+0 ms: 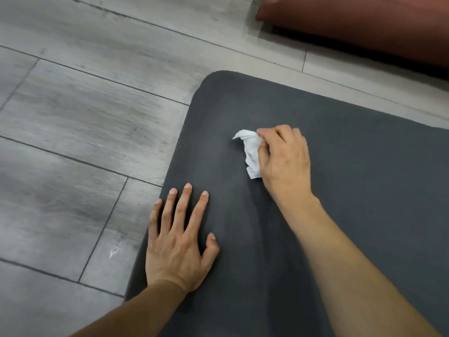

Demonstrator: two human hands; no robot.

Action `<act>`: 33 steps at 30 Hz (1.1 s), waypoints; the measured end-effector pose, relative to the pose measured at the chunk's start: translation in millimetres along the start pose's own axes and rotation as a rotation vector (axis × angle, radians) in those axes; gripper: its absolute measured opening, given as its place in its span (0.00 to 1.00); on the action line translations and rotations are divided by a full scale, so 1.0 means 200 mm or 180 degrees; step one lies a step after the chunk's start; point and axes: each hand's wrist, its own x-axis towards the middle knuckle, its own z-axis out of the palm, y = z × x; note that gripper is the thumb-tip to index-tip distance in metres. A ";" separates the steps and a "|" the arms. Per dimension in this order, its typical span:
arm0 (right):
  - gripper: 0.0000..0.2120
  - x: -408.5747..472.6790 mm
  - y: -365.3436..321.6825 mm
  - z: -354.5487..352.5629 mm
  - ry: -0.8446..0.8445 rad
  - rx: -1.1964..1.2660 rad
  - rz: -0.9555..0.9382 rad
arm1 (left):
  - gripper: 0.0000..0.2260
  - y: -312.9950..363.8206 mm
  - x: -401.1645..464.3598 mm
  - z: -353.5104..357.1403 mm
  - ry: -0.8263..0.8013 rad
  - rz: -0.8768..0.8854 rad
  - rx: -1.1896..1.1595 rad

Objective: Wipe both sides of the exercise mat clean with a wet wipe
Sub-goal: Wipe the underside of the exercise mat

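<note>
A dark grey exercise mat [352, 186] lies flat on the floor, its rounded far-left corner in view. My right hand [284, 161] grips a crumpled white wet wipe [250, 149] and holds it down on the mat, a little inside that corner. My left hand [177, 239] lies flat on the mat near its left edge, fingers straight and spread, the little finger at the edge. Faint streaks show on the mat surface between the two hands.
Grey wood-look floor planks [85, 117] spread to the left and behind the mat. A reddish-brown cushion or upholstered piece [364, 23] sits on the floor at the top right, beyond the mat's far edge.
</note>
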 end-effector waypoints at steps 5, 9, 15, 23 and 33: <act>0.16 -0.12 -0.01 -0.03 -0.0695 0.0004 -0.0246 | 0.35 0.01 0.00 0.00 -0.0009 0.0013 -0.0009; 0.15 0.05 0.06 -0.03 -0.0472 0.0381 -0.0257 | 0.36 0.01 -0.01 0.00 0.0016 0.0003 -0.0035; 0.16 0.59 0.12 0.09 0.0552 0.0437 0.1036 | 0.36 0.01 0.00 0.01 0.0121 0.0001 -0.0128; 0.15 0.69 -0.43 0.41 -0.0498 0.0630 0.0121 | 0.37 0.01 0.01 0.01 0.0199 0.0007 -0.0143; 0.16 0.57 0.04 0.28 0.0161 0.0355 0.1131 | 0.38 0.01 0.01 0.01 0.0225 -0.0028 -0.0231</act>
